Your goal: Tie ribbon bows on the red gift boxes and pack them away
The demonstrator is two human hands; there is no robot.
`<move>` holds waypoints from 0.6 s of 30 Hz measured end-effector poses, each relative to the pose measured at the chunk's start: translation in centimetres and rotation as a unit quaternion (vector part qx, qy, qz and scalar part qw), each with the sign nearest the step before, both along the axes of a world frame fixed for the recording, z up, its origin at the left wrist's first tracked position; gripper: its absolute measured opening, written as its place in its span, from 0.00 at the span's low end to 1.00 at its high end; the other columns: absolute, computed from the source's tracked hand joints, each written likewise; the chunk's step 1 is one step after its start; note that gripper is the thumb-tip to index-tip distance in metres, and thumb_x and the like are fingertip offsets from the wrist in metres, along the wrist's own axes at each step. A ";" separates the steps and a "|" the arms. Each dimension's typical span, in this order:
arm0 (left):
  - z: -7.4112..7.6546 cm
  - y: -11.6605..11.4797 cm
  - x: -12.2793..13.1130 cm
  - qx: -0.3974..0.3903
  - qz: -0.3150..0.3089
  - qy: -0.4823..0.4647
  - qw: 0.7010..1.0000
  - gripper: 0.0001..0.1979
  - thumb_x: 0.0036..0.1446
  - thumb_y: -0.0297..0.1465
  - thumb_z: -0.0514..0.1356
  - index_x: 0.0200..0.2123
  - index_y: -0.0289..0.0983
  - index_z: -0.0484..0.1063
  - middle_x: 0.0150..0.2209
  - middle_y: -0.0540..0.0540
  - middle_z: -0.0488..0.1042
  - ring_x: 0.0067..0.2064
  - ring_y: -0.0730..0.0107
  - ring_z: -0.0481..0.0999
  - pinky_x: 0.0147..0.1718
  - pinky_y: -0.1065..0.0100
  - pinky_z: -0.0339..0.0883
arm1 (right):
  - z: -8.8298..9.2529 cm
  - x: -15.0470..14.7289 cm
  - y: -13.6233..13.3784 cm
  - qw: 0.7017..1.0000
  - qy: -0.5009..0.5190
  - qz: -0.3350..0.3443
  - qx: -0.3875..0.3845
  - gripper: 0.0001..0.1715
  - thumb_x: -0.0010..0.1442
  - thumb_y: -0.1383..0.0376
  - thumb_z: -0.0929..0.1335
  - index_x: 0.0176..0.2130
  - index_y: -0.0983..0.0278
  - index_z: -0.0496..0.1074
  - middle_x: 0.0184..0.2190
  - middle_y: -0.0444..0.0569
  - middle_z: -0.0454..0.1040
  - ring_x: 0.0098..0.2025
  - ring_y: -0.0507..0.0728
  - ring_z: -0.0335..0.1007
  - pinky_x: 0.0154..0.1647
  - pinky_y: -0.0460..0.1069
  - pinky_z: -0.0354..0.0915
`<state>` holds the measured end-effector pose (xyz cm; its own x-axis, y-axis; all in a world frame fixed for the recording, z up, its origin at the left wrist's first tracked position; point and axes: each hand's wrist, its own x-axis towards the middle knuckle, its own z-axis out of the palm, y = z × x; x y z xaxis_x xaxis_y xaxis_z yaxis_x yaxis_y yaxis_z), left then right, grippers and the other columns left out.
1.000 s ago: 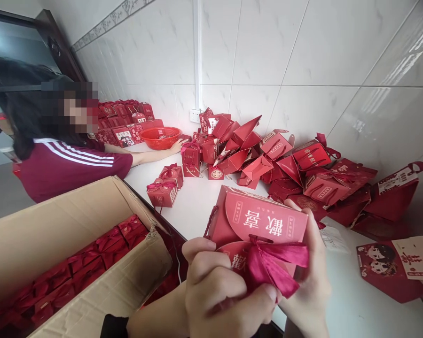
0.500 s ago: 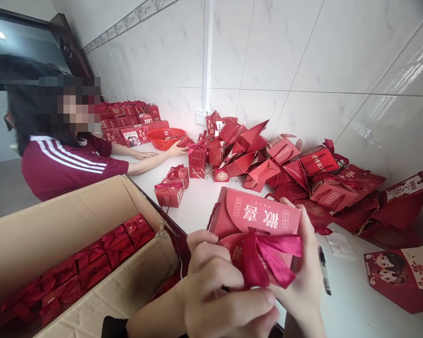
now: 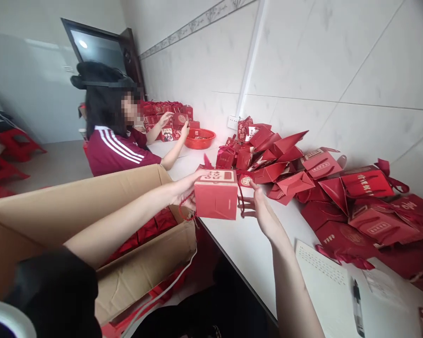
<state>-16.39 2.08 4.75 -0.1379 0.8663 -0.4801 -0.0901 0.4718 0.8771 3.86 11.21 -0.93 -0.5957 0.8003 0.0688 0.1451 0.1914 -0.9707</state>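
My left hand point(image 3: 184, 191) is closed on a red gift box point(image 3: 216, 202), gripping it from its left side over the table's edge. Gold lettering shows on the box's pale top panel, and a twisted red cord hangs at each side. Some of my left fingers are hidden behind the box. Just right of the box, my right hand point(image 3: 262, 211) is open with fingers apart, close to the right-hand cord. Whether a fingertip touches that cord I cannot tell. Beyond both hands lies a heap of red gift boxes point(image 3: 326, 164), many with open flaps.
A cardboard carton point(image 3: 137, 281) with ribboned red boxes stands left of the table point(image 3: 232, 244). At the right lie a notepad point(image 3: 320, 267) and a pen point(image 3: 357, 305). A co-worker point(image 3: 116, 145) holds a red box near a red plastic basin point(image 3: 200, 138). Red stools point(image 3: 17, 145) stand behind.
The view has swung left. My right hand has let go of the box, which is now turned and farther forward in my left hand. The co-worker has lifted a red box.
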 end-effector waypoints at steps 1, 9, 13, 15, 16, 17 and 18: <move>0.1 -0.4 -0.4 -0.020 0.025 -0.026 0.999 0.29 0.49 0.55 0.52 0.40 0.37 0.71 0.28 0.45 0.76 0.31 0.62 0.77 0.28 0.65 0.73 | -0.5 -0.1 0.0 0.999 -0.008 -0.031 0.019 0.45 0.55 0.36 0.50 0.63 0.57 0.49 0.50 0.55 0.70 0.45 0.60 0.72 0.43 0.55 0.68; -0.1 -3.9 -3.0 0.003 0.098 -0.111 0.989 0.26 0.50 0.52 0.53 0.42 0.39 0.69 0.30 0.45 0.76 0.32 0.60 0.77 0.27 0.62 0.74 | -6.6 0.0 -1.0 0.984 -0.168 -0.053 -0.003 0.45 0.56 0.38 0.50 0.60 0.62 0.54 0.54 0.59 0.66 0.52 0.64 0.66 0.52 0.59 0.61; -1.8 -7.0 -6.0 0.066 0.185 -0.070 0.978 0.24 0.49 0.50 0.55 0.43 0.40 0.67 0.33 0.46 0.76 0.34 0.62 0.77 0.29 0.65 0.74 | -12.4 1.3 -1.9 0.952 -0.264 -0.091 0.122 0.43 0.56 0.40 0.55 0.57 0.68 0.58 0.53 0.64 0.64 0.55 0.71 0.61 0.51 0.65 0.61; -3.2 -9.4 -8.3 0.130 0.273 0.004 0.953 0.21 0.47 0.43 0.60 0.42 0.39 0.66 0.35 0.47 0.76 0.37 0.65 0.76 0.35 0.68 0.73 | -15.8 2.5 -2.4 0.940 -0.234 -0.091 0.231 0.40 0.57 0.42 0.57 0.53 0.69 0.62 0.49 0.64 0.67 0.53 0.72 0.64 0.49 0.67 0.62; -4.1 -10.7 -9.5 0.158 0.321 0.053 0.932 0.21 0.45 0.39 0.63 0.43 0.39 0.64 0.37 0.47 0.75 0.39 0.67 0.76 0.39 0.68 0.72 | -17.4 3.2 -2.6 0.928 -0.208 -0.089 0.295 0.38 0.57 0.42 0.58 0.51 0.68 0.64 0.48 0.63 0.67 0.52 0.73 0.65 0.48 0.68 0.63; -5.1 -12.0 -10.7 0.175 0.365 0.100 0.909 0.24 0.42 0.35 0.65 0.43 0.39 0.63 0.39 0.48 0.74 0.40 0.68 0.75 0.42 0.68 0.71 | -18.6 3.8 -2.9 0.915 -0.186 -0.082 0.348 0.36 0.57 0.43 0.58 0.49 0.68 0.65 0.49 0.64 0.67 0.52 0.73 0.64 0.48 0.69 0.63; -6.0 -13.3 -11.8 0.171 0.404 0.131 0.889 0.25 0.41 0.32 0.67 0.43 0.39 0.62 0.40 0.47 0.74 0.40 0.69 0.75 0.43 0.67 0.70 | -19.5 4.4 -3.2 0.905 -0.178 -0.077 0.380 0.34 0.58 0.44 0.57 0.48 0.68 0.66 0.49 0.64 0.66 0.53 0.74 0.64 0.49 0.69 0.62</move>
<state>-28.18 -11.20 -1.25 -0.8502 0.5222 -0.0671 -0.0498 0.0473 0.9976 8.23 8.05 -20.43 -0.5737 0.6784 0.4589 0.5045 0.7341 -0.4545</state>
